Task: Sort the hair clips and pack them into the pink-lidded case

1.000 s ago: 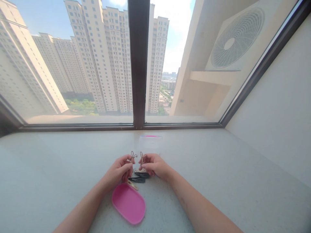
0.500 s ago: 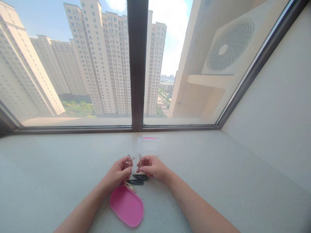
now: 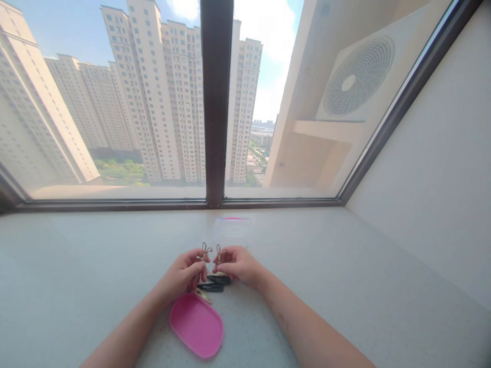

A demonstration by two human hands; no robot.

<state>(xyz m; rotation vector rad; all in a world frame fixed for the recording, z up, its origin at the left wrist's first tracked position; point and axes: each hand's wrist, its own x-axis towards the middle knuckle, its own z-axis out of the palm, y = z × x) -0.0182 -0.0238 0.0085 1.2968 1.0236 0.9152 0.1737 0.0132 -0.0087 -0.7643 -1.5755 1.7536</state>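
Note:
My left hand [image 3: 186,271] pinches a small brown cord bow [image 3: 205,250] between thumb and fingers. Opposite it, my right hand [image 3: 243,267] holds a similar brown bow [image 3: 219,252]. The two bows are upright and close together, with a narrow gap between them. Black snap hair clips [image 3: 211,288] lie on the pale sill just below the hands. Beside them a gold hair clip [image 3: 204,296] rests near the upper rim of a pink oval tray [image 3: 197,327], which has nothing in it. My fingers partly cover both bows and some clips.
Behind the hands lies a clear plastic item with a pink strip [image 3: 232,219], perhaps a bag or box. The pale sill [image 3: 95,266] runs up to a dark window frame [image 3: 217,153]. A white wall [image 3: 429,168] closes off the right side.
Both hands keep their pinch on the bows and stay almost in place. The whole view has shifted slightly, with the tray and clips appearing a little further left.

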